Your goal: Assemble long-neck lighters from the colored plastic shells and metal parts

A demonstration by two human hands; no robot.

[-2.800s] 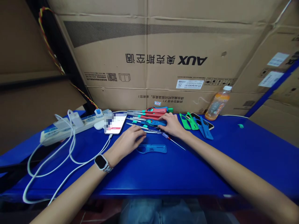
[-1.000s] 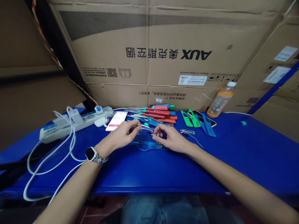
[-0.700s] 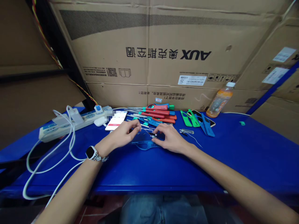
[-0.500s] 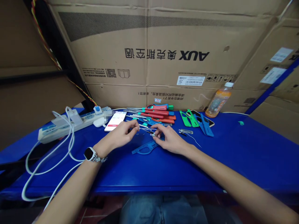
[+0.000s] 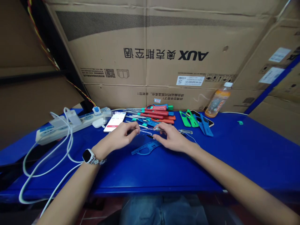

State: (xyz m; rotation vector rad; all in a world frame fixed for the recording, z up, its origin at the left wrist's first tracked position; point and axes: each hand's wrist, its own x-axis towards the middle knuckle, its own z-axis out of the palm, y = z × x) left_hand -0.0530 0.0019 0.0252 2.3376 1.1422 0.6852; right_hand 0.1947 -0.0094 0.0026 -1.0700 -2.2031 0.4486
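My left hand (image 5: 127, 135) is closed in a pinch, with a thin white wire (image 5: 146, 129) running from its fingertips toward the right. My right hand (image 5: 172, 137) curls around a small clear part with a shiny end (image 5: 159, 128), partly hidden by the fingers. A small black piece (image 5: 150, 136) is beside the right thumb. Below the hands lies a blue lighter handle shell (image 5: 146, 148) with a loop opening. Just behind them is a pile of long-nosed lighters (image 5: 157, 115) in red, orange and blue. Right of my right hand rests a clear fuel tank (image 5: 187, 131) with a white wire.
Green handle shells (image 5: 188, 118) and blue handle shells (image 5: 205, 125) lie on a phone (image 5: 211, 123) at right. An orange drink bottle (image 5: 217, 100) leans against the cardboard (image 5: 105, 47). At left are a lit phone (image 5: 114, 122), a power strip (image 5: 58, 131) and white cables (image 5: 30, 175).
My right fingers have shifted up and spread, and the clear part now shows between them. The small black piece sits lower, by the thumb. My left hand stays pinched in nearly the same place.
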